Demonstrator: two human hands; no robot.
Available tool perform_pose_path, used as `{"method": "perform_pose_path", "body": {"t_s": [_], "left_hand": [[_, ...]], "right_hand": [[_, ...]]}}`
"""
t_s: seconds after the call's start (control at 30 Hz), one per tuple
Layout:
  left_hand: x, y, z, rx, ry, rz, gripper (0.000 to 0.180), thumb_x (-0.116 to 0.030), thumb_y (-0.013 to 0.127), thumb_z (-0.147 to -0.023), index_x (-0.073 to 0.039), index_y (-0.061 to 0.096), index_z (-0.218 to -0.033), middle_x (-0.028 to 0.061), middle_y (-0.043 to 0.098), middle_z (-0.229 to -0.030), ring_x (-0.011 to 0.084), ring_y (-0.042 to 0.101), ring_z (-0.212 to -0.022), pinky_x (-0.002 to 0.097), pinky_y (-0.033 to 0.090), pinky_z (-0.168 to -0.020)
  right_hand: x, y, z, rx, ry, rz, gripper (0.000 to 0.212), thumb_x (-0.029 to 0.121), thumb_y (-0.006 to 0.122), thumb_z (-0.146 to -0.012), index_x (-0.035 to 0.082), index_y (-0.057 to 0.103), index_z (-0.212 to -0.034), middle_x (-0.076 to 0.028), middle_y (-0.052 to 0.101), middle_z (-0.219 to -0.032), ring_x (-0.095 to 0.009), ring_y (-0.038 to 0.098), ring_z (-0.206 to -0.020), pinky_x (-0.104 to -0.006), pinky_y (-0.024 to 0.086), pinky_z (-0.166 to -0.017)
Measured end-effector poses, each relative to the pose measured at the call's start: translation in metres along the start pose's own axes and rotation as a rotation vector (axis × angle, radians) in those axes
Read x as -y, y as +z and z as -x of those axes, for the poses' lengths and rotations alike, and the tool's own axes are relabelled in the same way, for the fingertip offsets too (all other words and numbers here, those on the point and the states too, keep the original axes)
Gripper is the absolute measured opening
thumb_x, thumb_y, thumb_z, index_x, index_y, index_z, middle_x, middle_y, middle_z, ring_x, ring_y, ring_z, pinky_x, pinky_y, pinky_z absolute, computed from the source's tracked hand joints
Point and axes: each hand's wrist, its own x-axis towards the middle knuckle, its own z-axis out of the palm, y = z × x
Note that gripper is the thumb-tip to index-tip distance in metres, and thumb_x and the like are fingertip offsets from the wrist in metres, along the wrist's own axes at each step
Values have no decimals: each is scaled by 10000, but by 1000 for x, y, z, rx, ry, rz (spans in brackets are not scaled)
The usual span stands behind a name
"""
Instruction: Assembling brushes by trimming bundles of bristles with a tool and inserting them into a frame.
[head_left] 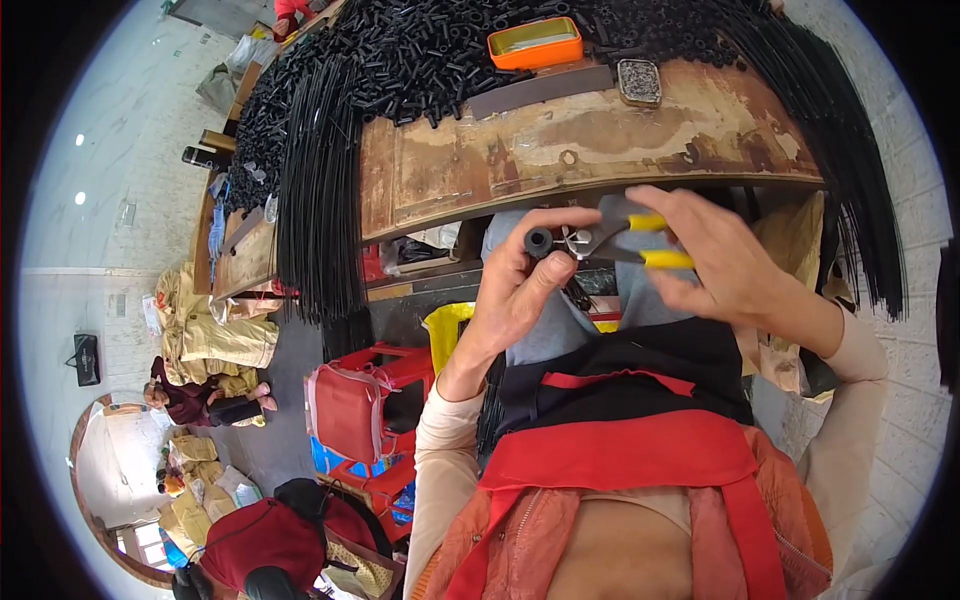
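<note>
My left hand (510, 290) pinches a short black tubular piece (538, 240) between thumb and forefinger, its round hollow end facing up. My right hand (722, 258) grips pliers with yellow handles (668, 260). The dark jaws of the pliers meet a small silver metal bit beside the black piece; exactly how they touch is too small to tell. Both hands are in front of the table's near edge, above my lap. The fingers of my right hand are slightly blurred.
Loose black tubular pieces (420, 60) heap on the worn wooden table (470, 165). An orange tray (535, 43) and a small tin (639, 82) stand there. Bundles of thin black rods (322, 190) hang over the edge. Red stools (350, 415) and other people are at the left.
</note>
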Motion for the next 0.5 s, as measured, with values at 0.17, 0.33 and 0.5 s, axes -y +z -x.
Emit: {"method": "perform_pose_path", "body": {"t_s": [0.17, 0.33, 0.5], "left_hand": [[1, 4, -1, 16, 15, -91, 298, -225, 543, -1002, -26, 556, -1223, -12, 522, -889, 65, 434, -766, 210, 367, -678], [3, 9, -5, -27, -5, -161, 459, -411, 515, -999, 17, 525, -1168, 7, 489, -755, 73, 429, -679, 222, 366, -628], [11, 7, -4, -86, 14, -136, 300, -299, 547, -1002, -7, 523, -1068, 11, 515, -812, 72, 447, -694, 221, 379, -627]], "right_hand": [[0, -10, -4, 516, 382, -364, 377, 234, 606, -907, -14, 582, -1192, -133, 662, -845, -217, 653, -744, -321, 508, -685], [4, -14, -5, 502, 473, -478, 350, 266, 557, -951, -23, 596, -1145, -95, 670, -763, -185, 623, -664, -322, 491, -649], [21, -33, -23, 627, 592, -427, 358, 335, 535, -965, -11, 608, -1019, -106, 645, -728, -242, 605, -652, -378, 468, -653]]}}
